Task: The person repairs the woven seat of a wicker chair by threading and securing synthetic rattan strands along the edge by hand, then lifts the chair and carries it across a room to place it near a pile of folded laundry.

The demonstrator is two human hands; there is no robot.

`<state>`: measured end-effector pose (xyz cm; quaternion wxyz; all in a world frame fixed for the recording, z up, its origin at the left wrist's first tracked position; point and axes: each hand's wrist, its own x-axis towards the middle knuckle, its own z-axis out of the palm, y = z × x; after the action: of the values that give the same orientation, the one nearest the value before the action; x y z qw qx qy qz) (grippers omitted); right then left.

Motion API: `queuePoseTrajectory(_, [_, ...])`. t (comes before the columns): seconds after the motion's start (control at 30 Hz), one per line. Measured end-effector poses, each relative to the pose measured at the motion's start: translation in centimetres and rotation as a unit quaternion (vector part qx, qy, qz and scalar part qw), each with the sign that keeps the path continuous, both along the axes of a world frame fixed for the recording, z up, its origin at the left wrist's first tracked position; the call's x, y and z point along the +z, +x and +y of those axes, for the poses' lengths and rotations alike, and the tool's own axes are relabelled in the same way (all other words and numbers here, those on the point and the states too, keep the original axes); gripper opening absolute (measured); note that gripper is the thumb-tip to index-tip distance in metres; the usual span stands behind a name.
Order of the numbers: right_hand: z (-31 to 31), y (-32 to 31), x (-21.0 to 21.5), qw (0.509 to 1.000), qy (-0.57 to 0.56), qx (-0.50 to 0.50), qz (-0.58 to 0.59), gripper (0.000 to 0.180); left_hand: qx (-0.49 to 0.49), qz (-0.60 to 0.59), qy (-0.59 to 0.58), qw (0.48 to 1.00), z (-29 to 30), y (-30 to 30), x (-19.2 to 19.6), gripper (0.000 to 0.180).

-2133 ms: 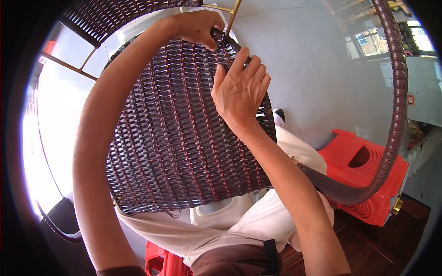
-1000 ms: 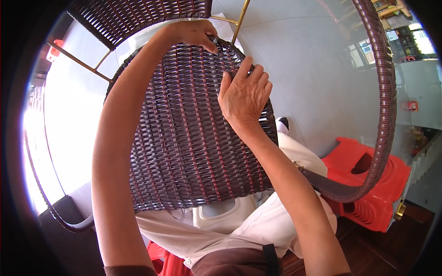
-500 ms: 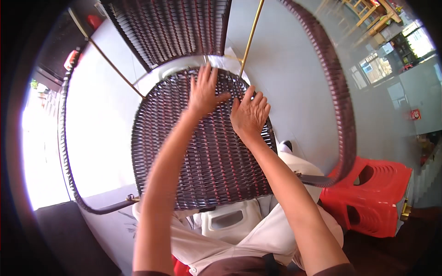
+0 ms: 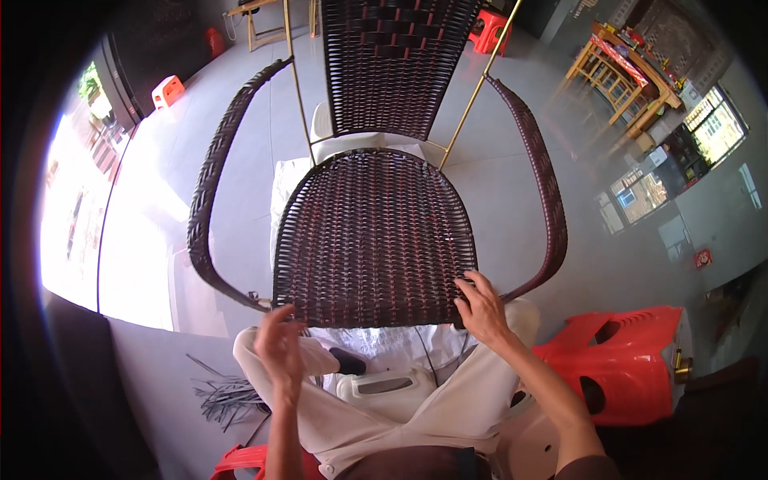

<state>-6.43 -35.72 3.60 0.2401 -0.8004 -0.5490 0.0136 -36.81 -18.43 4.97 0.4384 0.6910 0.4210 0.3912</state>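
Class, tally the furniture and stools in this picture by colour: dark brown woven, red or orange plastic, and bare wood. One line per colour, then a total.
Dark brown woven: 1, the wicker chair that the right hand grips at its front edge
Red or orange plastic: 3, stools
Bare wood: 1, table
Total: 5

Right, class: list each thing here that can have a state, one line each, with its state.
Chair: upright, seat woven, gold rods bare beside the back.
Right hand: gripping the seat's front edge.
Left hand: free, just off the seat edge.
Strips: loose on the floor.
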Motion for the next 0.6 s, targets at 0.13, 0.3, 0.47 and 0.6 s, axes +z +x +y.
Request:
queuePoseTrajectory(0.13, [-2.5, -2.6, 7.9, 0.981, 0.117, -0.014, -0.152, 0.036, 0.227, -0.053, 0.244, 0.941, 4.4, -4.5, 4.4, 0.026])
queuePoseTrajectory(0.3, [-1.4, 1.5, 15.1, 0.916, 0.178, -0.184, -0.308, 0.066, 0.221, -0.025, 0.258, 0.940, 12.3, -4.0, 6.2, 0.049])
queuePoseTrajectory(0.47, [0.5, 8.5, 11.7, 0.952, -0.042, -0.299, -0.056, 0.064, 0.120, 0.071, 0.096, 0.985, 15.0, -0.2, 8.2, 0.048])
queuePoseTrajectory(0.6, [1.9, 7.0, 11.3, 0.923, 0.063, -0.330, -0.190, 0.039, 0.181, 0.085, 0.170, 0.965, 15.9, -0.4, 7.5, 0.054])
